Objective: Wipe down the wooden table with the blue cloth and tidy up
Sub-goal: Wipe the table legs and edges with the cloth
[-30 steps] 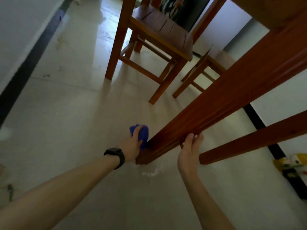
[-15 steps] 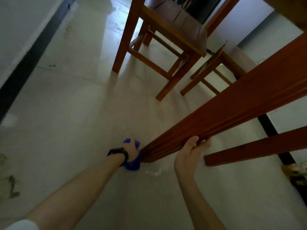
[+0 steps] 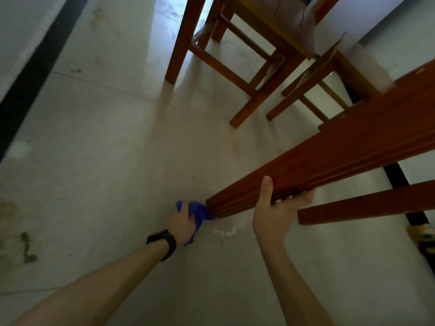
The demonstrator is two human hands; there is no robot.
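Our left hand (image 3: 182,223) grips the cloth (image 3: 201,211) at the foot of the leg (image 3: 329,165); our right hand (image 3: 270,212) clasps that leg.

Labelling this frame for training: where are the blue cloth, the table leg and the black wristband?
blue cloth (image 3: 202,211): head view, bunched fold beside the leg's foot.
table leg (image 3: 329,162): head view, middle of its broad face.
black wristband (image 3: 164,242): head view, top of the band.

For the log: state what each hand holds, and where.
Left hand grips the bunched blue cloth; right hand grips the table leg near its foot.
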